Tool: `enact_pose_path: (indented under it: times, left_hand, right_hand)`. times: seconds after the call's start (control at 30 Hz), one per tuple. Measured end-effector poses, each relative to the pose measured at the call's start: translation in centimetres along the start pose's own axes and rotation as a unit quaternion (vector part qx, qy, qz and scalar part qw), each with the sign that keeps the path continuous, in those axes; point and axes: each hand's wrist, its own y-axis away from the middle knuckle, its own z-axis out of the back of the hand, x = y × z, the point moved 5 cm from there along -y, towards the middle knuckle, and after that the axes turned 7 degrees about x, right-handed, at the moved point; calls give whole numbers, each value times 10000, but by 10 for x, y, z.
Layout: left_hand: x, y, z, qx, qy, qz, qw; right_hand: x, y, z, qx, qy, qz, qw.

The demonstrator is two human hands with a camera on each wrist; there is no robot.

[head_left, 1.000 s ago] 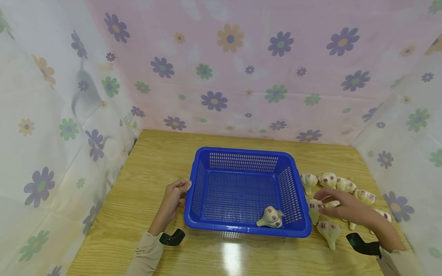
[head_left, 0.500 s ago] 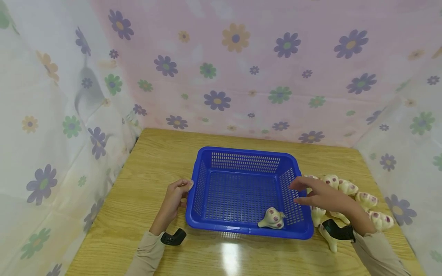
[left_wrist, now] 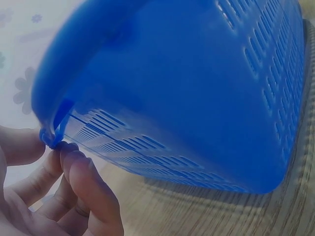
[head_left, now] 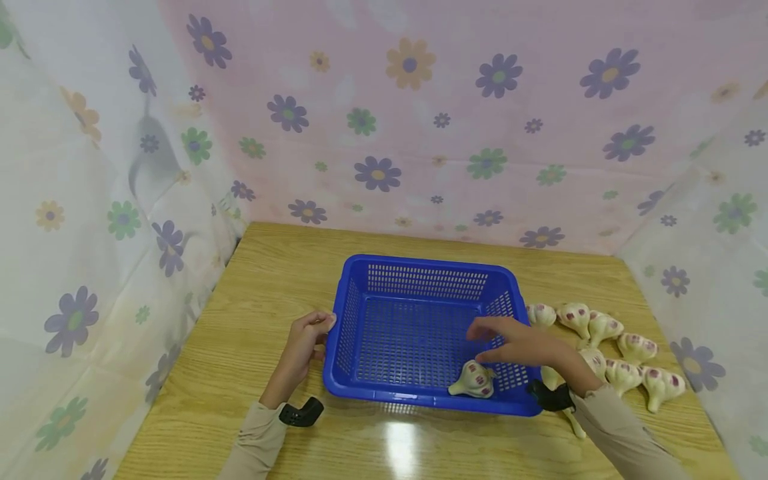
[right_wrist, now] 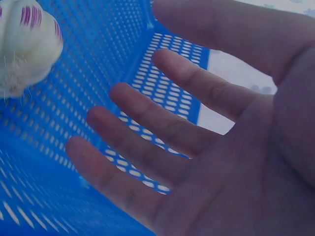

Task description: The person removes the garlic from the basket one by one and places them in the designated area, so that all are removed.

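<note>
A blue perforated plastic basket [head_left: 420, 261] stands on the wooden table. My left hand [head_left: 305, 343] pinches its left rim between thumb and fingers, as the left wrist view shows on the basket's rim [left_wrist: 54, 98]. Inside, near the front right corner, lies one garlic bulb [head_left: 474, 380], white with purple patches. Over the basket's right part my right hand [head_left: 519, 343] hovers with fingers spread and nothing in them. In the right wrist view, the bulb [right_wrist: 29, 46] is apart from the fingertips of the right hand [right_wrist: 197, 132].
Several more garlic bulbs [head_left: 624, 375] lie on the table [head_left: 288, 267] right of the basket, some partly hidden by the right forearm. Flowered cloth [head_left: 384, 133] hangs behind and at both sides of the table.
My right hand has moved left from the garlic bulbs on the table to above the basket, carrying nothing visible. The left hand has kept its grip on the rim.
</note>
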Motion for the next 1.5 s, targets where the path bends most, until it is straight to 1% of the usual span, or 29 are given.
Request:
enact_pose_path:
  times: [0.13, 0.23, 0.37, 0.5, 0.73, 0.9, 1.07, 1.13, 1.37, 1.5]
  left_hand:
    - [1, 0, 1, -40, 6, 31, 10000]
    - [1, 0, 1, -52, 25, 49, 10000]
    - [3, 0, 1, -38, 64, 26, 10000]
    - [4, 0, 2, -27, 89, 3, 10000]
    - [4, -1, 2, -54, 57, -15, 10000]
    - [3, -2, 2, -56, 69, -19, 10000]
    - [1, -2, 1, -45, 86, -7, 10000]
    - [1, -2, 1, -42, 77, 2, 10000]
    - [0, -1, -1, 19, 96, 37, 9999]
    - [1, -2, 0, 23, 99, 26, 9999]
  right_hand:
    - [1, -12, -5, 202, -146, 139, 9996]
    - [0, -21, -10, 356, -255, 92, 9990]
    - [-4, -31, -17, 553, -475, -70, 9973]
    - [-7, -38, -23, 638, -667, -229, 9955]
    - [-15, -48, -31, 767, -607, -467, 9941]
    - [-20, -50, -32, 823, -547, -609, 9932]
    - [-23, -49, -35, 1085, -573, -788, 9893]
    - [-24, -49, -36, 1131, -568, -860, 9882]
    - [-30, -44, -38, 1157, -227, -1218, 9855]
    - [-30, -39, -35, 1190, -184, -1267, 9846]
